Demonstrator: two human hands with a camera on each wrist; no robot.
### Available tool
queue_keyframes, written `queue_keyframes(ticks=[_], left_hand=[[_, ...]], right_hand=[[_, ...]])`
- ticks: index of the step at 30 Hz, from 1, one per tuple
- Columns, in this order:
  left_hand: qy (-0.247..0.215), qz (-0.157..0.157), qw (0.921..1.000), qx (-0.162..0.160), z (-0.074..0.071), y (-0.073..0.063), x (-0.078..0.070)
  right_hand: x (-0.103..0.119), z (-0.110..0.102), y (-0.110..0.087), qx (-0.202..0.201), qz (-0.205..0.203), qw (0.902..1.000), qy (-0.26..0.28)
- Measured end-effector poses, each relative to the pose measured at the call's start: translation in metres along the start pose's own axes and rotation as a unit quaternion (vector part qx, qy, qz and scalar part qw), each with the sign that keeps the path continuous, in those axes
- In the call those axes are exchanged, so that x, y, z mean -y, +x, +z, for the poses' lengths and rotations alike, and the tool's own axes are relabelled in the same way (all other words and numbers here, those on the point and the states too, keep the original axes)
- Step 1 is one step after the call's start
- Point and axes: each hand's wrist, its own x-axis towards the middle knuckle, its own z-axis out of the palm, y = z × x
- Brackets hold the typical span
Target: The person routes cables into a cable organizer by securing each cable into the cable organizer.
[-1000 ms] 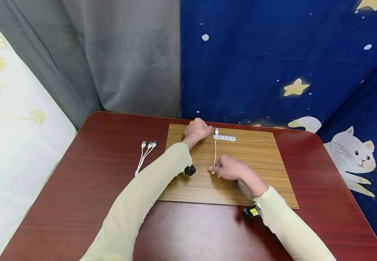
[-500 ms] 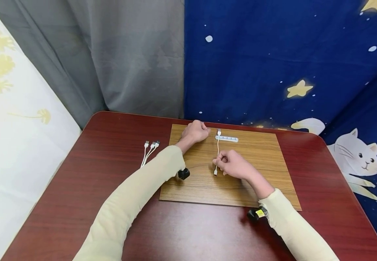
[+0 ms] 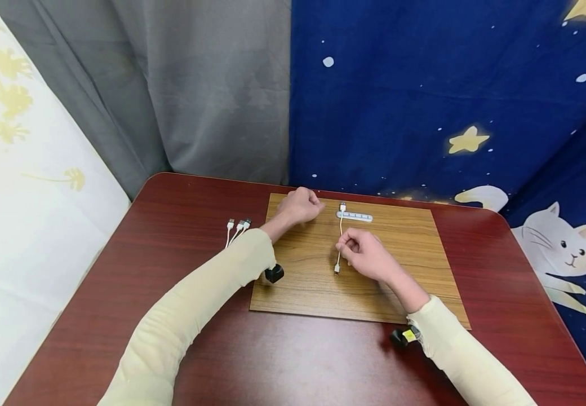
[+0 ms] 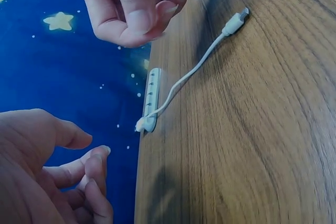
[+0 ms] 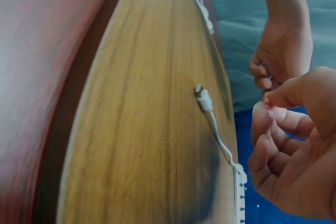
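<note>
A short white USB cable point(image 3: 337, 268) lies across the wooden board. Its far end sits in the leftmost part of a pale slotted cable clip point(image 3: 360, 217), with the USB plug sticking out behind; its small metal plug point(image 4: 237, 20) points toward the board's near side. My right hand point(image 3: 366, 255) hovers above the cable's middle, thumb and forefinger tips together, holding nothing that shows. Left of the clip, my left hand point(image 3: 300, 206) is raised over the board, its fingers loosely bent, and in the left wrist view point(image 4: 47, 166) there is a gap between thumb and forefinger.
Several white USB cables point(image 3: 230, 224) lie on the dark red table point(image 3: 283, 355) left of the board, partly hidden by my left sleeve. The wood-grain board point(image 3: 298, 296) reaches close to the table's back edge. Grey and blue curtains point(image 3: 399, 101) hang behind.
My right hand has let go of the cable's near end and lifted up and away from it. My left hand has drawn slightly left, away from the clip. The cable stays on the board.
</note>
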Motion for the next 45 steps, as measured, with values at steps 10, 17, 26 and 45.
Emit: queue_keyframes(ticks=[10, 17, 26, 45], left_hand=[[0.015, 0.004, 0.9999, -0.002, -0.015, -0.009, 0.011], [0.01, 0.012, 0.9999, 0.003, -0.023, -0.017, 0.017], [0.015, 0.033, 0.9993, -0.011, -0.04, -0.024, 0.026], [-0.018, 0.065, 0.9976, -0.012, -0.078, -0.039, 0.057]], right_hand=[[0.003, 0.0, -0.005, -0.014, -0.082, 0.9908, -0.107], [-0.001, 0.001, -0.007, -0.007, -0.145, 0.9768, -0.157], [-0.003, 0.0, -0.009, 0.009, -0.189, 0.9623, -0.196], [-0.002, -0.004, -0.013, 0.026, -0.207, 0.9541, -0.215]])
